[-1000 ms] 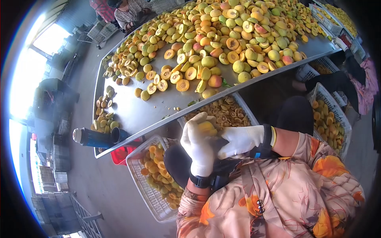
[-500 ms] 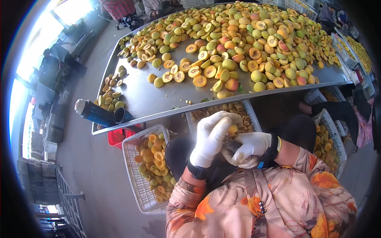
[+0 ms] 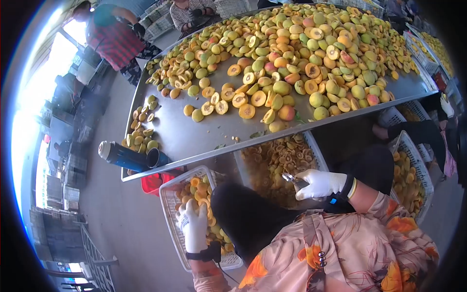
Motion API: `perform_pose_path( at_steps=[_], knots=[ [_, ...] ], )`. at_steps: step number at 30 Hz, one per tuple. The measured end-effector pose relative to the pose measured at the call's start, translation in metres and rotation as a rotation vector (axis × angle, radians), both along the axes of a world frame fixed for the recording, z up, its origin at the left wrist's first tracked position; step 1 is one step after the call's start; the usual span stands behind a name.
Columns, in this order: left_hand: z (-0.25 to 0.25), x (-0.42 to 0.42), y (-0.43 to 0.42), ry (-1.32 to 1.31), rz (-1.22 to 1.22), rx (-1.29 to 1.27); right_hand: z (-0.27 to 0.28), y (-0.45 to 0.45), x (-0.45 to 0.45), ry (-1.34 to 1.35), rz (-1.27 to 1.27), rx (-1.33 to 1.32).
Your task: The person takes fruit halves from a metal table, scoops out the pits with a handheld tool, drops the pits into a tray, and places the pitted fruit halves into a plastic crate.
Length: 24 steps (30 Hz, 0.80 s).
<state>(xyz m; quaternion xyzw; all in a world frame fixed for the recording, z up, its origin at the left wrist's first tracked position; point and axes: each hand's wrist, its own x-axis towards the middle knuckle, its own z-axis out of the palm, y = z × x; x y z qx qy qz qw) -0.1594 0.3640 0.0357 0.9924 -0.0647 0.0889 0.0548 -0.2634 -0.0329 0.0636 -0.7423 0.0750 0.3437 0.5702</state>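
My left hand (image 3: 193, 227), in a white glove, is over the left white crate (image 3: 171, 221) of pitted fruit halves, its fingers apart and nothing seen in it. Gloved too, my right hand (image 3: 318, 184) is closed round a small metal pitting tool (image 3: 292, 179), whose tip points left. Below that tool is a crate (image 3: 318, 152) of brown-yellow scraps, between my knees and the table. Halved yellow-green fruit (image 3: 259, 98) lies heaped on the metal table (image 3: 180, 129) in front of me.
A blue flask (image 3: 124, 156) and dark cup (image 3: 156, 158) are at the table's left corner, above a red container (image 3: 152, 183). Another fruit crate (image 3: 428, 192) stands at the right. One person (image 3: 114, 41) stands back left; a co-worker's gloved hand (image 3: 446, 106) shows far right.
My left hand has parted from my right and moved down-left to the crate, opening; the fruit it held is gone. The tool in my right hand now shows. A person has come into view back left.
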Motion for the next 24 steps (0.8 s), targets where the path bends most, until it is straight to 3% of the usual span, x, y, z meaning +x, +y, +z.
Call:
perform_pose_path(
  at_steps=[3, 6, 8, 10, 12, 13, 16, 17, 20, 21, 24],
  knots=[
    [0.003, 0.042, -0.008, -0.023, -0.178, -0.492, -0.033, -0.002, 0.002, -0.098, -0.059, -0.021],
    [0.023, 0.095, -0.086, -0.058, -0.284, -0.567, -0.05, -0.002, 0.009, -0.209, -0.04, -0.125],
    [0.033, 0.13, -0.149, 0.054, -0.304, -0.493, -0.067, -0.003, 0.009, -0.395, -0.023, -0.175],
    [0.002, 0.18, -0.194, 0.098, -0.358, -0.424, -0.072, -0.006, 0.007, -0.475, 0.001, -0.239],
    [-0.012, 0.209, -0.234, 0.327, -0.277, -0.354, -0.058, -0.008, 0.011, -0.336, 0.058, -0.234],
    [-0.019, 0.22, -0.25, 0.41, -0.261, -0.316, -0.085, -0.009, 0.01, -0.456, 0.169, -0.274],
    [-0.032, 0.217, -0.277, 0.334, -0.399, -0.348, -0.06, -0.008, 0.008, -0.391, 0.054, -0.251],
    [-0.031, 0.216, -0.285, 0.385, -0.336, -0.328, -0.06, -0.008, 0.011, -0.437, 0.033, -0.208],
    [-0.043, 0.209, -0.286, 0.39, -0.283, -0.566, -0.049, -0.014, 0.01, -0.376, -0.017, -0.141],
    [-0.049, 0.209, -0.283, 0.34, -0.272, -0.629, -0.051, -0.015, 0.009, -0.494, -0.062, -0.143],
    [-0.04, 0.17, -0.26, 0.658, -0.3, -1.482, -0.042, -0.014, 0.012, -0.525, -0.192, -0.179]
  ],
)
